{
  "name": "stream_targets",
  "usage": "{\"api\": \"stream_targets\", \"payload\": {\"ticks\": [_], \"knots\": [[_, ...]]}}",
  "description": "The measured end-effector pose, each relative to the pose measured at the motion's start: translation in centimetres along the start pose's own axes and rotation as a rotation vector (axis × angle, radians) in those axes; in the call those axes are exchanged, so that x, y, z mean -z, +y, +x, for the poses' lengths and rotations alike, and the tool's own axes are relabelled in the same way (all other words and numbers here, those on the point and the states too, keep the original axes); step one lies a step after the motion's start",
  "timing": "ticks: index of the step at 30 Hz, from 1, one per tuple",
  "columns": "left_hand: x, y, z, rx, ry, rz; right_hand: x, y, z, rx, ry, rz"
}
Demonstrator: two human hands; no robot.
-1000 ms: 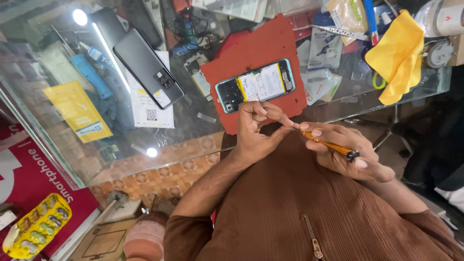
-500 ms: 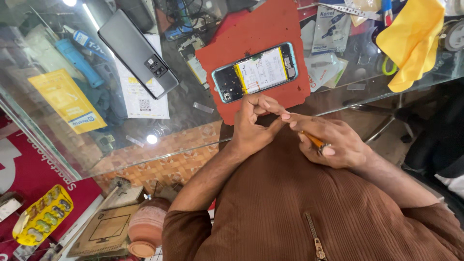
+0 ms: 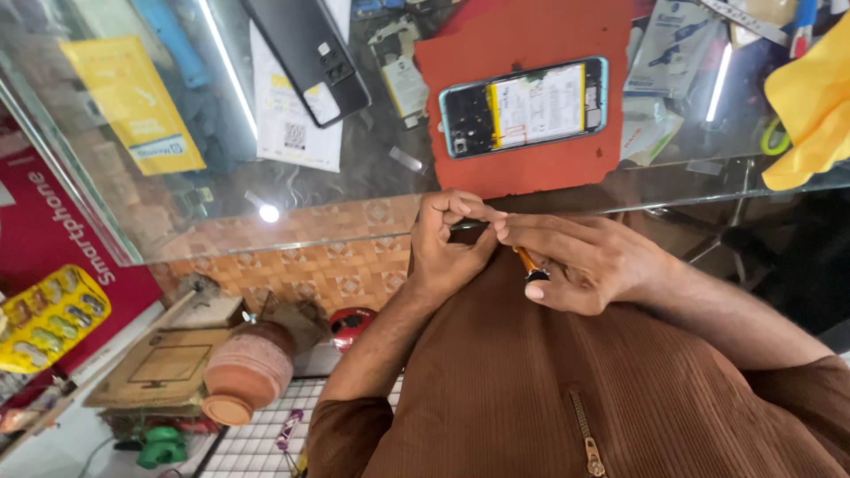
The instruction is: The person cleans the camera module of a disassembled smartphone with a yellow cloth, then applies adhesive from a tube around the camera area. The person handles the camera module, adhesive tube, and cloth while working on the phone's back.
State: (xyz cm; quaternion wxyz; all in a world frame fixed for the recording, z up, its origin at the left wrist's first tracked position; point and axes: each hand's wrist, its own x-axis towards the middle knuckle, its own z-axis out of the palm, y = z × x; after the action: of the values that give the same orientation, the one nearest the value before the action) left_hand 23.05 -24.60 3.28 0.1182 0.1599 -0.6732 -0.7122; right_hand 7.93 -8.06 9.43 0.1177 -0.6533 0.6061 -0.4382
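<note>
While the head camera looks straight down, both hands meet just below the near edge of the glass counter top (image 3: 372, 177), above the wearer's brown ribbed garment (image 3: 531, 398).

Head view, hands:
- The left hand (image 3: 447, 252) is curled nearly closed, thumb and forefinger pinched at the tip of a thin orange-handled precision screwdriver (image 3: 529, 264). Whether a screw or bit sits in that pinch cannot be told; it is too small to resolve.
- The right hand (image 3: 589, 261) is wrapped loosely around the screwdriver handle, fingers bent, with the dark end cap showing under the little finger.
- The fingertips of both hands touch at the shaft.

Head view, work surface:
- An opened smartphone with its back removed, white battery and dark boards exposed (image 3: 522, 106), lies flat on a red-orange work mat (image 3: 531, 168), apart from the hands, further out on the counter.
- A dark detached phone back cover (image 3: 310, 57) lies to the left of the mat, on a white paper sheet (image 3: 297, 133).
- A yellow cloth (image 3: 810, 106) rests at the right edge.
- A round terracotta pot (image 3: 246, 372) stands on the floor below the counter.

Recommended handling, as a judgement: keep the pinch close to the tip so that any small part stays controlled; steady the handle with the right hand without twisting; work over the mat rather than over the lap, where a dropped part would probably be lost.
</note>
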Motion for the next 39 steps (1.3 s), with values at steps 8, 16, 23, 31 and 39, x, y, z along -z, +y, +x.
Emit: {"api": "stream_targets", "payload": {"ticks": [8,16,23,31,39], "knots": [[1.8,0.4,0.0,-0.185,0.137,0.159,-1.0,0.8,4.5,0.254,-0.020,-0.204],[2.9,0.2,1.5,-0.184,0.251,0.189,-2.0,3.2,5.7,0.215,0.001,-0.131],[3.8,-0.5,2.4,-0.120,0.301,0.130,-2.9,4.0,6.4,0.104,-0.025,-0.078],[5.2,-0.5,2.9,-0.166,0.261,0.198,-4.4,4.3,7.3,0.015,0.078,-0.034],[5.2,-0.7,3.6,-0.348,0.257,0.152,-4.3,3.1,8.2,-0.068,0.326,0.053]]}}
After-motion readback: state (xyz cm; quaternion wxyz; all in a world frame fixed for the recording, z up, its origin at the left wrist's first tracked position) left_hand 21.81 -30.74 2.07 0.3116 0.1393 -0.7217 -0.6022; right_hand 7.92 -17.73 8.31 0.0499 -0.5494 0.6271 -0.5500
